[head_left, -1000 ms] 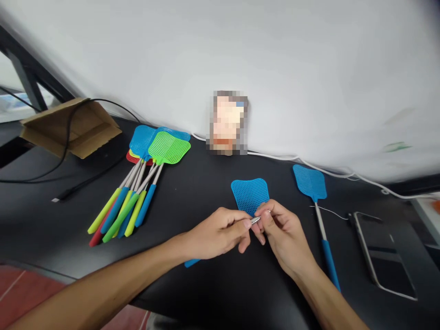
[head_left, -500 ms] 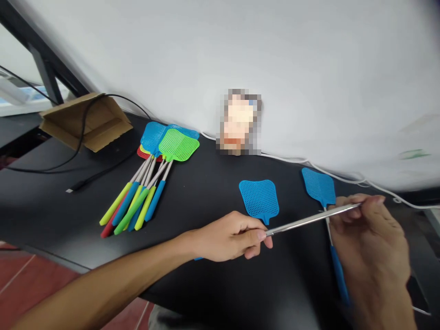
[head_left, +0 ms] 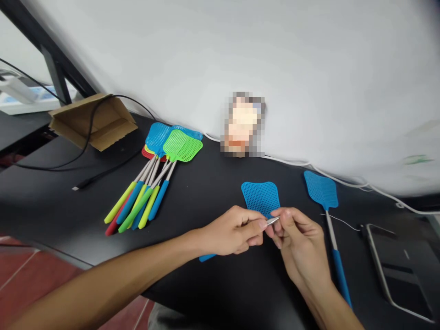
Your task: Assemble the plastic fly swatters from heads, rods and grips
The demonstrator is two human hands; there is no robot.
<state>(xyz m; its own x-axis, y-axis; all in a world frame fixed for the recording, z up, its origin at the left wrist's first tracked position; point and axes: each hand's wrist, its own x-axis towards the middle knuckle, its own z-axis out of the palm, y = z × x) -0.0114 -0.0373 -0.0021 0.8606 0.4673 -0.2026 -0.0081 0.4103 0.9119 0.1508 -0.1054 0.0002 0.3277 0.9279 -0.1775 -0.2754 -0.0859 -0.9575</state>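
My left hand (head_left: 237,231) is closed around a thin silver fly swatter rod (head_left: 273,220), and a blue handle end (head_left: 207,257) sticks out below its wrist. Close beside it, my right hand (head_left: 302,243) pinches the rod's other end between thumb and fingers. Only a short length of metal shows between the hands. Just behind them lies a blue perforated swatter head (head_left: 260,196), its lower neck hidden by the fingers. To the right rests a whole blue fly swatter (head_left: 332,229) with a metal shaft.
Several fly swatters (head_left: 151,183) in blue, green, yellow and red are piled on the left of the black table (head_left: 206,188). A cardboard box (head_left: 96,121) and black cable (head_left: 91,178) lie behind them. A phone (head_left: 398,270) is at right; a pixelated object (head_left: 242,126) leans on the wall.
My right hand has moved left and inward, close to my left hand. The long stretch of rod visible between them has become short. The phone at right has come into fuller view.
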